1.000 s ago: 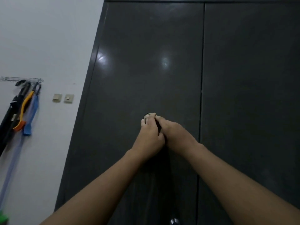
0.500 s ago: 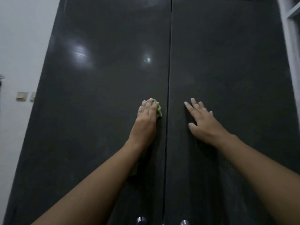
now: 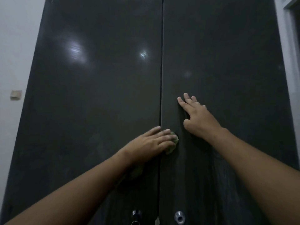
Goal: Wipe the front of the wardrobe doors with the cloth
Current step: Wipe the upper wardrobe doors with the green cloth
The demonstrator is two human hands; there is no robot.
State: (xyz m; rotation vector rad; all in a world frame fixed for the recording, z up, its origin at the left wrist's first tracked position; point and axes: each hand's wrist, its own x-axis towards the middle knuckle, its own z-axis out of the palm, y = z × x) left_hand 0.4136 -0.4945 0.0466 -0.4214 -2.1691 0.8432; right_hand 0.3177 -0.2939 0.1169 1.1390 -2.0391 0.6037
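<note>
2 dark, glossy wardrobe doors fill the view, the left door (image 3: 97,98) and the right door (image 3: 230,59) meeting at a thin vertical seam (image 3: 161,75). The left hand (image 3: 152,142) lies flat against the wardrobe front with its fingers straight and close together, reaching across the seam so that the fingertips rest on the edge of the right door; it presses the green cloth (image 3: 174,141) to the surface rather than gripping it. The cloth is bunched under the palm; 1 lump shows past the fingertips on the right door, and a duller fold shows beneath the wrist on the left door. The right hand (image 3: 198,118) rests flat on the right door, above and to the right of the cloth, near it but apart, fingers spread and straight, holding nothing. 2 pale reflections (image 3: 76,51) gleam high on the left door. At the bottom edge sit 2 metal knobs, the left knob (image 3: 136,214) and the right knob (image 3: 179,217), 1 on each side of the seam. A pale wall (image 3: 14,46) at the left carries a small switch plate (image 3: 16,95); a white frame (image 3: 289,51) stands at the right.
</note>
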